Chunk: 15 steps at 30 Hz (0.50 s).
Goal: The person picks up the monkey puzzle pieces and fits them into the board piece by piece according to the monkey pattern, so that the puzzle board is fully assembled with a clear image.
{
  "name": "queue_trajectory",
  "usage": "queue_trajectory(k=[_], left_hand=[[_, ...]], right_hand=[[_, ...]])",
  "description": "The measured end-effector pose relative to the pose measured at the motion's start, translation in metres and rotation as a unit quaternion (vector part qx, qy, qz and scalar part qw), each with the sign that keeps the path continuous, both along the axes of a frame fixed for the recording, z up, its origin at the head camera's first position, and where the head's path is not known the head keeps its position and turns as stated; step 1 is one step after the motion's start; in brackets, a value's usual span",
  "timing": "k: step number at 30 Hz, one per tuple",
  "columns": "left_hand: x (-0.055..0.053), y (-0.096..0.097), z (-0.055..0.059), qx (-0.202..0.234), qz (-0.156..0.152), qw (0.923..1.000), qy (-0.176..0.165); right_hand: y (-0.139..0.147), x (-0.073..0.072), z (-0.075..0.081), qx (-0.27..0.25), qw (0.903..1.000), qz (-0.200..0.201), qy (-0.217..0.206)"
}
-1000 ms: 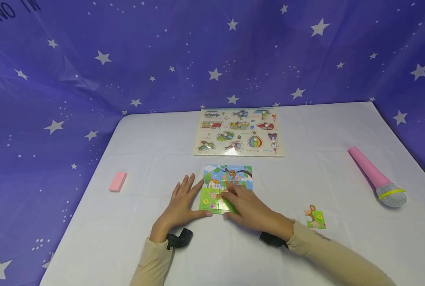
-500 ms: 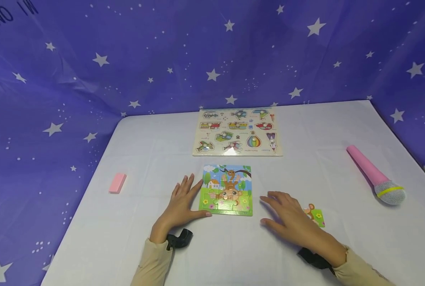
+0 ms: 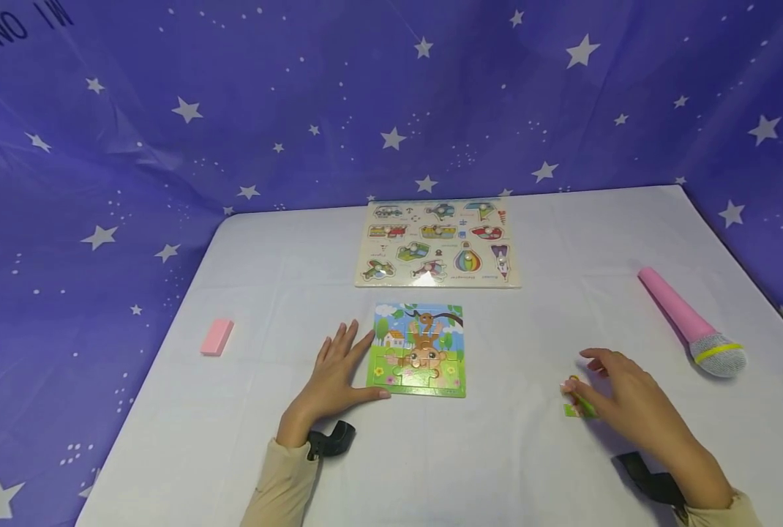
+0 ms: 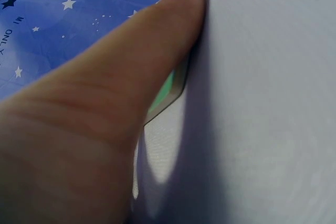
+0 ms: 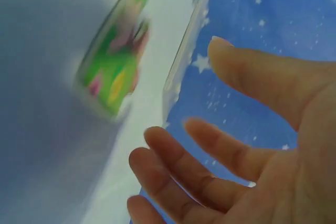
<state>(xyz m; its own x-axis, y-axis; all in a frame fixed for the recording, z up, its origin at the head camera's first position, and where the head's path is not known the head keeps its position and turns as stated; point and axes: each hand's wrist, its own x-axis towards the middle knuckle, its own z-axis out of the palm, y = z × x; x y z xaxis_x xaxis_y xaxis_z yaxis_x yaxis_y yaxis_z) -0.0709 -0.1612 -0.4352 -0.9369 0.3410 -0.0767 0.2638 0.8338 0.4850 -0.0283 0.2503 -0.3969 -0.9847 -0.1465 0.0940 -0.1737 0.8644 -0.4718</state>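
A square jigsaw puzzle (image 3: 424,351) with a monkey hanging from a branch lies flat in the middle of the table. My left hand (image 3: 332,377) rests at its left side, fingers spread, the thumb along the near edge; the left wrist view shows this thumb (image 4: 131,56) against the board's rim. To the right, my right hand (image 3: 635,399) hovers over a loose puzzle piece (image 3: 582,411), which its thumb partly hides. In the right wrist view the fingers and thumb stand apart, and the green piece (image 5: 113,72) lies away from them on the cloth.
Behind the jigsaw lies a wooden peg puzzle (image 3: 440,245) of vehicles. A pink toy microphone (image 3: 688,318) lies at the right, a pink block (image 3: 216,337) at the left. Starry purple cloth (image 3: 391,95) hangs around the white table (image 3: 286,256).
My right hand has left the jigsaw and travelled right to the loose piece, uncovering the monkey picture. The left hand stays at the puzzle's edge.
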Motion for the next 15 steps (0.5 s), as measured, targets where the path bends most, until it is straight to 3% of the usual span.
queue_trajectory(k=[4, 10, 15], left_hand=[[0.0, 0.001, 0.001, 0.002, 0.0, 1.0, -0.002], [0.0, 0.0, 0.001, 0.007, 0.003, 1.0, 0.003], [0.001, -0.001, 0.001, 0.003, 0.001, 1.0, 0.007]], right_hand=[[0.01, 0.0, -0.004, 0.003, 0.9992, -0.021, -0.034], [0.015, 0.001, -0.011, 0.008, 0.9955, -0.015, -0.093], [0.015, 0.002, -0.015, 0.024, 0.9946, -0.007, -0.101]])
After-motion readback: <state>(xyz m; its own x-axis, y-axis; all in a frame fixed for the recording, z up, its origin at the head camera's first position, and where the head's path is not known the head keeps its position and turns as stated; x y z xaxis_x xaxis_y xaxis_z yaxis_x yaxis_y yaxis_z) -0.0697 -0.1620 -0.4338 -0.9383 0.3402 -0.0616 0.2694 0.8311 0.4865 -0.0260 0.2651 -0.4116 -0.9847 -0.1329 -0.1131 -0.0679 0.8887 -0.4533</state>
